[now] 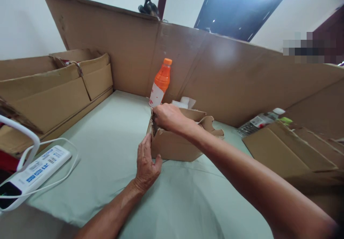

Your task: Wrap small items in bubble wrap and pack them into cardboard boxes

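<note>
A small torn cardboard box (177, 146) sits in the middle of a pale green cloth (107, 142). My left hand (146, 163) presses flat against the box's near left corner, thumb on its front wall. My right hand (168, 117) reaches over the box and grips its torn top left edge. Something white (185, 102) shows inside the box at the back. An orange drink bottle (161, 83) with a white label stands just behind the box, against the cardboard wall.
Tall cardboard sheets (228, 77) wall in the back and right. Folded cardboard boxes (53, 88) lie at the left. A white power strip (34, 172) with cables rests at the near left. A clear plastic bottle (259, 121) lies by flattened cardboard (290, 149) at the right.
</note>
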Demonstrator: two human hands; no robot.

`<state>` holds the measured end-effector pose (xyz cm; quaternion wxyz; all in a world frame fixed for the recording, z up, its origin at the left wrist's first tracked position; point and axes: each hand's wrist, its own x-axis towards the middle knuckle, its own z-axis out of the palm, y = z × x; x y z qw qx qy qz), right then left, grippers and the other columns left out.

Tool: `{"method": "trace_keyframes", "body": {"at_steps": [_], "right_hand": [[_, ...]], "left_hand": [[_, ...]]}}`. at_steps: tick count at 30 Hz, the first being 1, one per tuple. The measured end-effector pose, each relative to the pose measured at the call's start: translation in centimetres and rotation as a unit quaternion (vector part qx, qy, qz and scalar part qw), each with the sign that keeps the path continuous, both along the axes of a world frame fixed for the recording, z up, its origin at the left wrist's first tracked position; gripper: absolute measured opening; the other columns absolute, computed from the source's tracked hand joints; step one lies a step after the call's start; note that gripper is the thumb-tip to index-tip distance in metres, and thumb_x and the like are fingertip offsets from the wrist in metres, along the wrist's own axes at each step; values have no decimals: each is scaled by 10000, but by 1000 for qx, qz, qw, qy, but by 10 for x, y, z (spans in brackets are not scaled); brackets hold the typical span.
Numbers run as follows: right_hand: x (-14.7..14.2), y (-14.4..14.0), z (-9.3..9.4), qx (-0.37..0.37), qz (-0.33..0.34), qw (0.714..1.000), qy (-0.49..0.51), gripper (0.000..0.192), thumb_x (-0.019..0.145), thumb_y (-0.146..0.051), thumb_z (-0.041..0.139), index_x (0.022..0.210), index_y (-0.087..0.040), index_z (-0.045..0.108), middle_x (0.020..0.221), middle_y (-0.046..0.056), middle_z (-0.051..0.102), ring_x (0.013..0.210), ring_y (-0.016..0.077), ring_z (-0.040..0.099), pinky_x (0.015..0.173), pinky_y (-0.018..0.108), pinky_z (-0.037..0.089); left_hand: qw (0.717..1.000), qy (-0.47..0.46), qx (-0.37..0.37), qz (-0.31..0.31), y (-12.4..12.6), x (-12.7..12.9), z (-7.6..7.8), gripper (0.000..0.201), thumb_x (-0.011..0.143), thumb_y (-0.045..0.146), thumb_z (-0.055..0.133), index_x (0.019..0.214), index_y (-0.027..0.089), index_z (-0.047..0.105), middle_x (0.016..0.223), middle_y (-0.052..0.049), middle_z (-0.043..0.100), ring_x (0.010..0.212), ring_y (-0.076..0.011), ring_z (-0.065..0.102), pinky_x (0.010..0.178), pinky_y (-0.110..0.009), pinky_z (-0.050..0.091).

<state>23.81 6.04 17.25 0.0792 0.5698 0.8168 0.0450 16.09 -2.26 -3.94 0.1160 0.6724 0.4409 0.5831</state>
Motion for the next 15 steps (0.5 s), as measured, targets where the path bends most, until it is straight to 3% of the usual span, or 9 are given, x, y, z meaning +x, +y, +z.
{"method": "trace_keyframes", "body": {"at_steps": [4,10,13,15], "right_hand": [[16,8,-6,-70,5,993,91,213,850,-181,586,982,-163,753,902,77,765,754,172,670,580,237,371],[16,13,-17,-44,-2,995,92,182,812,-134,603,890,-147,766,882,96,758,767,183,666,578,245,349],[17,10,-11,-56,-1,989,137,177,847,-157,591,859,-159,768,779,48,744,700,150,658,578,229,374],[26,-2,-1,-24,-6,978,207,191,867,-178,581,874,-166,771,721,18,726,663,137,645,596,228,405]], "left_hand": [[1000,-3,-4,-7,-1,1,1,795,802,96,527,1543,173,250,1449,-183,467,1348,-301,449,1108,-501,409],[1000,-8,0,-4,0,1,1,795,797,82,526,1538,175,255,1438,-183,475,1339,-301,457,1107,-509,412],[1000,-10,2,-9,0,0,1,796,796,80,527,1538,180,257,1437,-181,478,1334,-301,463,1104,-508,418],[1000,-13,-1,-13,0,-1,1,794,795,81,529,1537,182,263,1434,-178,483,1329,-299,469,1102,-507,423]]}}
